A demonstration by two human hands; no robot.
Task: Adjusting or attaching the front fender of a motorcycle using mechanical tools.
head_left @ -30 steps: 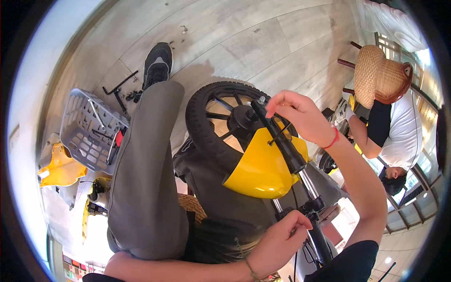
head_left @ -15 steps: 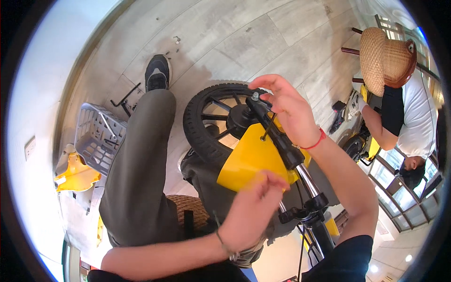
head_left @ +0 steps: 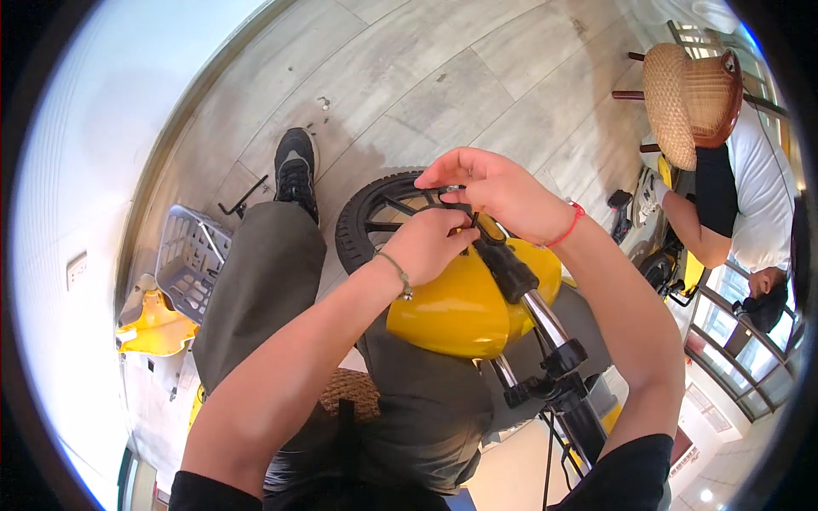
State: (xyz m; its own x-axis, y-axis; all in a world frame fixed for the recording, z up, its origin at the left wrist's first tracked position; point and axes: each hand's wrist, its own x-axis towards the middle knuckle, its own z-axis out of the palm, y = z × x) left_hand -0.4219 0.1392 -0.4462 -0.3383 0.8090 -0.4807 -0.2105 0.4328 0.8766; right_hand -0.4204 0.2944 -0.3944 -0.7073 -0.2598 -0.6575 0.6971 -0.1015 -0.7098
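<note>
A motorbike-like front end points away from me, with a black spoked wheel (head_left: 354, 223), a glossy yellow mudguard (head_left: 456, 311) and a black and chrome fork leg (head_left: 509, 271). My left hand (head_left: 432, 247) reaches over the mudguard, its fingertips pinched beside the fork leg near a thin black cable (head_left: 475, 220). What they hold is hidden. From the right, my right hand (head_left: 507, 194) curls thumb and forefinger round the lower fork end at the wheel hub. A small dark part with a bright edge (head_left: 453, 190) shows between those fingers.
A grey plastic basket (head_left: 192, 260) and a yellow shell panel (head_left: 158, 319) are at left. A bent black rod (head_left: 244, 196) and small hardware (head_left: 324, 103) lie on the floor (head_left: 443, 77). Right, a person (head_left: 758, 196) works beside a wicker stool (head_left: 682, 106) and another yellow machine.
My left hand has moved up and away from me, from above the mudguard to the fork end beside my right hand. The right fingers have closed in, and the mudguard appears turned.
</note>
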